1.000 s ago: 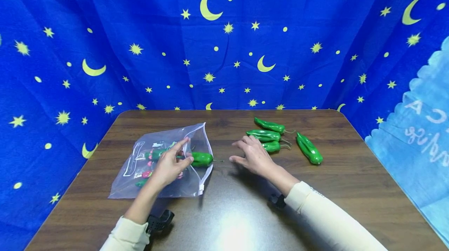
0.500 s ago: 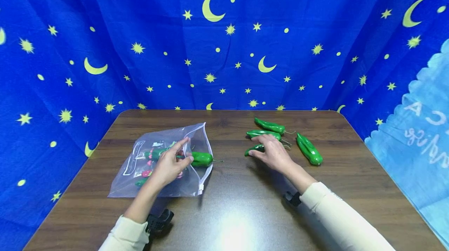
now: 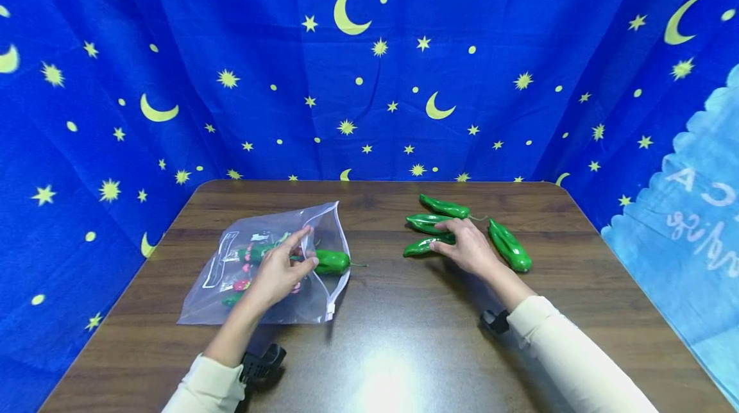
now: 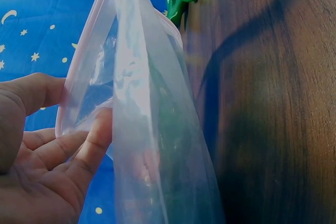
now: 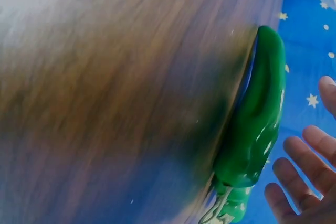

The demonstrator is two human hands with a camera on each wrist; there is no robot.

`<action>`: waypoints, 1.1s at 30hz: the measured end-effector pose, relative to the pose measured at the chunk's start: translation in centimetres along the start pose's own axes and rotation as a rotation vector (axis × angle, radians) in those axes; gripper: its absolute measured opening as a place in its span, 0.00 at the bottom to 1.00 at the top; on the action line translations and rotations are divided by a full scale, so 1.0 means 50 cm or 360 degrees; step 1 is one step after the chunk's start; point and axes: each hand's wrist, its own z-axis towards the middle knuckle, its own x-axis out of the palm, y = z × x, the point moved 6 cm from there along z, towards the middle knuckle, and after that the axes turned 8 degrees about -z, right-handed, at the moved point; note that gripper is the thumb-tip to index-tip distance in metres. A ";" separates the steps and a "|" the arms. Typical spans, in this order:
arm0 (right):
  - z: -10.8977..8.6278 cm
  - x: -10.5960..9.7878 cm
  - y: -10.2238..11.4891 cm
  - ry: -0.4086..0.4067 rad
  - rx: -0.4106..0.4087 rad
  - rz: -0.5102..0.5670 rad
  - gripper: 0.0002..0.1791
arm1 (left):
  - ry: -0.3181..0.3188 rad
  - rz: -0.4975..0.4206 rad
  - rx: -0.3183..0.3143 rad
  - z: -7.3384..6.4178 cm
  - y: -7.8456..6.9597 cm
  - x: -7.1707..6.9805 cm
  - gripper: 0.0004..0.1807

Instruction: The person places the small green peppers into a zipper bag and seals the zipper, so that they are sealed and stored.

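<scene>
My left hand (image 3: pixel 281 274) holds the open mouth of a clear slider bag (image 3: pixel 209 301), thumb and fingers at the film. The left wrist view shows the thumb at the bag's rim (image 4: pixel 62 106). Inside the bag, a green pepper (image 3: pixel 333 262) lies with its stem poking out of the mouth; more green shows through the film. My right hand (image 3: pixel 469 247) hovers over the stem end of the nearest loose pepper (image 3: pixel 420 247), thumb and fingers apart. In the right wrist view, those fingers (image 5: pixel 296 182) stand beside a green pepper (image 5: pixel 257 114).
Two more peppers lie beyond the right hand: a middle one (image 3: pixel 424 223) and a far one (image 3: pixel 443 206). Another pepper (image 3: pixel 509 246) lies to its right. The wooden table (image 3: pixel 392 310) is backed by a blue star-patterned cloth (image 3: pixel 398 137). A white slider (image 3: pixel 331 311) sits at the bag's near corner.
My right hand has moved right, from left of the loose peppers to over the nearest one's stem end, uncovering more of it. The left hand and the bag have stayed put.
</scene>
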 end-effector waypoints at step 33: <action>-0.038 0.022 -0.089 0.0173 0.0011 0.0017 0.24 | -0.0003 0.0018 0.0017 0.002 0.003 -0.001 0.36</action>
